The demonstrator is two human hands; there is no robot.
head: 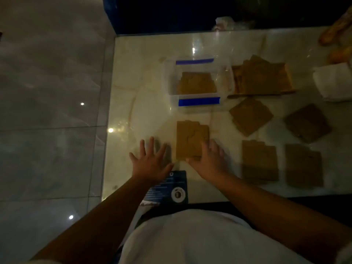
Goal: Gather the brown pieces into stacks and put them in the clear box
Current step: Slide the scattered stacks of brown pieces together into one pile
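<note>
A clear box [167, 77] with blue tape strips stands at the middle of the pale table and holds a stack of brown pieces [196, 83]. Just in front of it lies another brown stack [190, 139]. My right hand [207, 159] rests on that stack's near right corner, fingers laid over it and thumb at its near edge. My left hand [150, 159] hovers spread and flat to the left of the stack, apart from it. More brown stacks lie to the right: a large pile [262, 77], a tilted one [250, 116], another tilted [307, 122], and two near ones [260, 161] [302, 165].
A dark blue card [171, 189] lies at the table's near edge under my arms. White folded material [333, 80] sits at the right edge, with orange-brown objects [337, 31] behind it. The table [137, 73] ends at the left beside a tiled floor [51, 111].
</note>
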